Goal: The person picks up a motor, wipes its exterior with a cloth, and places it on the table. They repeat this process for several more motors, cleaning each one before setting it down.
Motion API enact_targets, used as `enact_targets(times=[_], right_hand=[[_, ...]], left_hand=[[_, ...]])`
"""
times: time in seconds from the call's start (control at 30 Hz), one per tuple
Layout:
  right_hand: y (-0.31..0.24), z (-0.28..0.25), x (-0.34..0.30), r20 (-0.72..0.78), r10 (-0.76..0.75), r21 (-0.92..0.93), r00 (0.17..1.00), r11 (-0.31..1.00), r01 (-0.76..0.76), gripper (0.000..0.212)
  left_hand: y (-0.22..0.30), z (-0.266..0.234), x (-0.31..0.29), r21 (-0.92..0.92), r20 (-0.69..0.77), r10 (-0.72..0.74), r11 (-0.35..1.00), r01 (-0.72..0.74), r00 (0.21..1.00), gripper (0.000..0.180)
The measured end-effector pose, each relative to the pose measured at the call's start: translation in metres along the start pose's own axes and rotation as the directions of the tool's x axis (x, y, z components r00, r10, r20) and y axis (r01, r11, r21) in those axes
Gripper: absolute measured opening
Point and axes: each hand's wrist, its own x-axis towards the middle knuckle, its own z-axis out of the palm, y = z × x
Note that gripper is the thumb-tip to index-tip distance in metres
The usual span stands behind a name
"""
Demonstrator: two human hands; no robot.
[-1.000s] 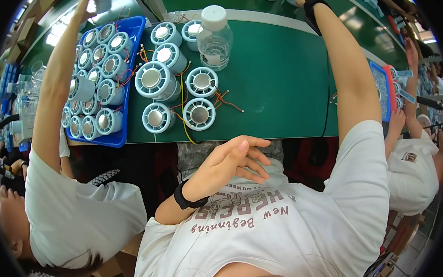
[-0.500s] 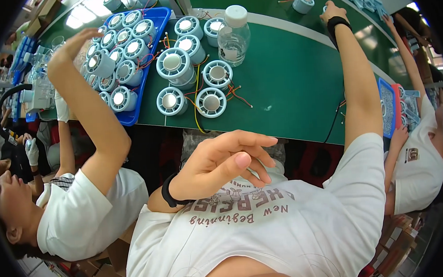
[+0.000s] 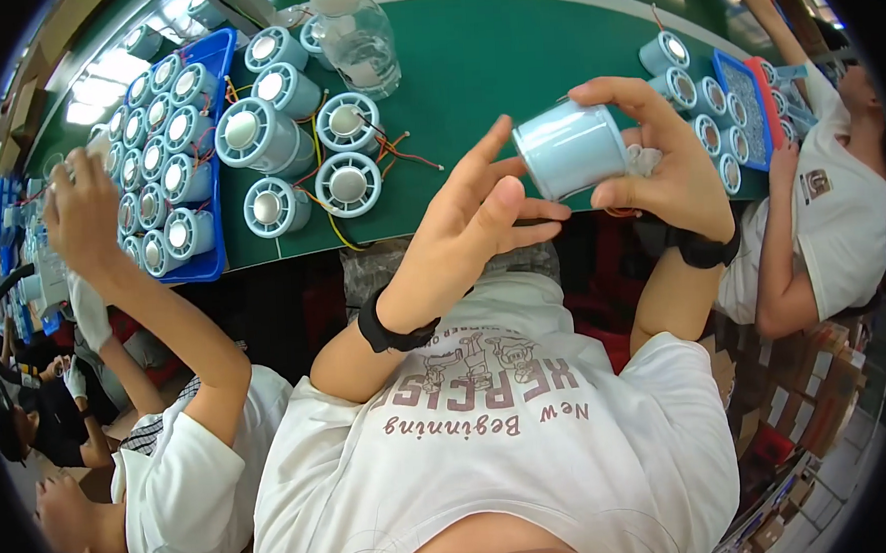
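Observation:
In front of my chest, above the bench edge, a light blue cylindrical motor housing (image 3: 571,152) is tilted on its side. My right hand (image 3: 662,160) grips it from the right end, thumb below and fingers above. Some whitish, crinkled material (image 3: 641,160) shows between that palm and the housing. My left hand (image 3: 465,215) has its fingers spread by the housing's left end; whether a fingertip touches it I cannot tell. Several similar round units with silver centres and thin wires, such as this unit (image 3: 348,183), stand on the green bench (image 3: 482,64) to the left.
A blue tray (image 3: 217,188) full of similar units lies left, with a co-worker's hand (image 3: 83,200) beside it. A clear bottle (image 3: 361,55) with a white cap stands behind the loose units. More units (image 3: 706,102) and another blue tray (image 3: 752,110) are right, near another person.
My right hand has come back from the far right of the bench with a blue housing in it. My left hand has moved up toward it. The view has shifted right.

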Motion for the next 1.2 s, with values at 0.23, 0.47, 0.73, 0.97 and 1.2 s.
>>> enact_targets(times=[0.23,0.47,0.73,0.97,1.2], right_hand=[[0.029,0.021,-0.023,-0.224,-0.051,0.071,0.973,0.995,0.068,0.057],[0.029,0.03,-0.039,-0.34,0.056,0.08,0.939,0.996,-0.03,0.059],[0.027,0.027,-0.04,-0.347,-0.051,-0.271,0.937,0.961,-0.048,0.07],[0.02,0.033,-0.04,-0.225,0.169,-0.103,0.96,0.975,-0.196,0.066],[0.023,0.027,-0.053,-0.344,0.136,-0.107,0.929,0.977,-0.183,0.07]], left_hand=[[-0.003,0.003,0.002,0.271,0.089,0.05,0.96,-0.073,0.995,0.053],[0.003,-0.015,0.005,-0.007,0.054,-0.113,0.993,0.114,0.992,0.052],[0.003,-0.013,0.004,-0.069,0.1,-0.16,0.983,0.167,0.982,0.051],[-0.02,-0.019,0.012,0.597,0.34,0.303,0.661,-0.454,0.89,0.064],[-0.022,-0.013,0.021,0.632,0.592,0.324,0.381,-0.675,0.738,0.067]])
